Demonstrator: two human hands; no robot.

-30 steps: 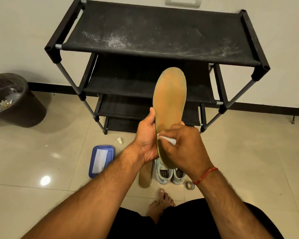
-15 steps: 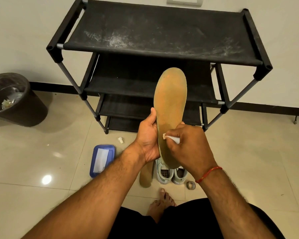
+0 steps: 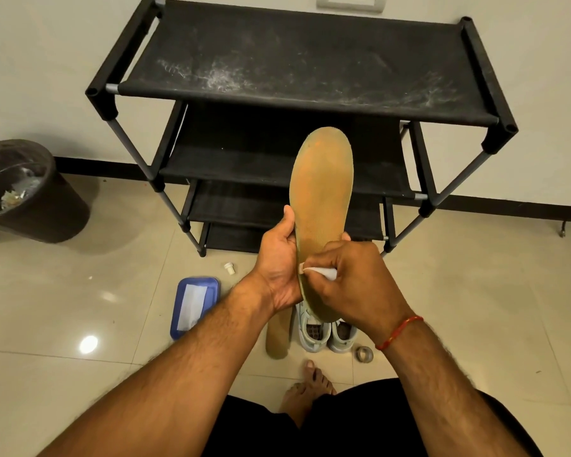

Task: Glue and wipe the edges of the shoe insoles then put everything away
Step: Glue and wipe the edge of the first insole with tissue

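Left grip (image 3: 277, 263) clasps the upright insole (image 3: 322, 192); right grip (image 3: 355, 283) pinches a white glue tube (image 3: 323, 272), nozzle touching the insole's left edge.

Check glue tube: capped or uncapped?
Uncapped: glue tube nozzle sits bare against the insole edge; a white cap lies on the floor.

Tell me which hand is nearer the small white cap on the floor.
Left. The left hand, gripping the insole, is just right of the cap; the right hand, holding the glue tube, is beyond the insole.
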